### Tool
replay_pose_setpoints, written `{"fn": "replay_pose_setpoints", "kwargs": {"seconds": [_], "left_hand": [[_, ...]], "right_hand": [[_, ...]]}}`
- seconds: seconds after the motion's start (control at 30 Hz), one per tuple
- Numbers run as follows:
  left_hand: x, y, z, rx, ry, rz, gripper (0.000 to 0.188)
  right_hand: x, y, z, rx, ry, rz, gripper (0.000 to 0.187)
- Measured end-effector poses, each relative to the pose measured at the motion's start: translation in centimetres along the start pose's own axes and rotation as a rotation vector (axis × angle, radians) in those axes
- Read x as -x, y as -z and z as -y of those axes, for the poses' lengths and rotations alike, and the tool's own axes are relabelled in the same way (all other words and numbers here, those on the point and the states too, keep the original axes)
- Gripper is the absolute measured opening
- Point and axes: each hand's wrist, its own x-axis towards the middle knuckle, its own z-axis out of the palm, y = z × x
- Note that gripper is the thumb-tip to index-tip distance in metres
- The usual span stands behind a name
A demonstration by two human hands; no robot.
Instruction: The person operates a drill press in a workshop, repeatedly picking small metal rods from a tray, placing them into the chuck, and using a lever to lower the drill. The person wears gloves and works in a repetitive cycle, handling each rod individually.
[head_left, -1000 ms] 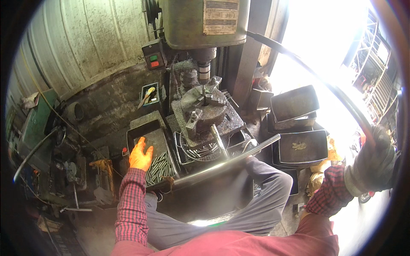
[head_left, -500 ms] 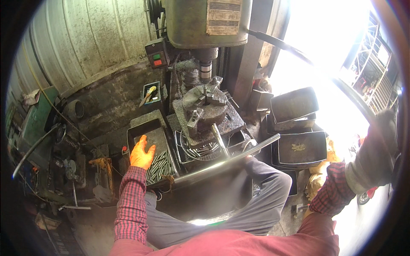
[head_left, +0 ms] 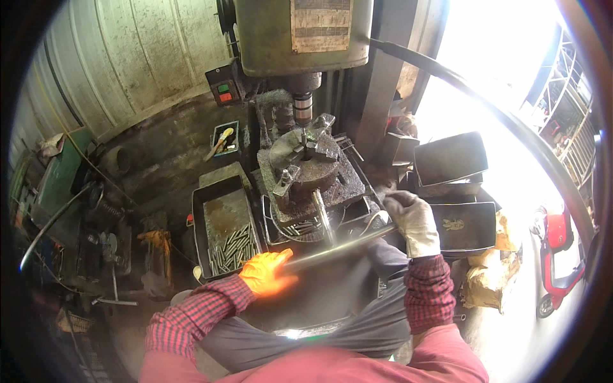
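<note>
The shiny metal bar (head_left: 345, 246) lay between the two hands, on the near side of the round clamp (head_left: 303, 167). Its long axis slanted from lower left to upper right, with its left end by the orange-gloved left hand (head_left: 266, 273) and its right end at the grey-gloved right hand (head_left: 412, 218). The right hand looked the nearer, fingers bent at the bar's end, though whether they gripped it could not be told. The left hand was blurred, its fingers pointing rightward along the bar; whether it held anything was unclear. A short rod (head_left: 324, 214) ran from the clamp down toward the bar. Metal pins (head_left: 233, 249) lay in a tray (head_left: 217, 207) just beyond the left hand.
</note>
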Motion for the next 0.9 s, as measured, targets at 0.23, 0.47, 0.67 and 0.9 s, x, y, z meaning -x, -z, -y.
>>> {"fn": "replay_pose_setpoints", "kwargs": {"seconds": [0.23, 0.47, 0.67, 0.9], "left_hand": [[-2.7, -6.7, 4.0, 0.146, -0.115, -0.165, 0.042], [-7.7, -10.2, -0.9, 0.206, -0.144, -0.310, 0.070], [-5.4, 5.7, -3.1, 0.279, -0.452, -0.658, 0.053], [-23.1, 15.8, 1.4, 0.212, 0.160, -0.499, 0.056]], "right_hand": [[0.1, -3.0, 2.3, -1.197, -0.135, -0.309, 0.058], [3.2, -3.5, 10.1, -0.784, 0.083, -0.028, 0.049], [3.5, -4.3, 10.3, -1.110, 0.141, -0.076, 0.056], [8.2, -6.2, 9.6, -1.054, 0.280, 0.043, 0.076]]}}
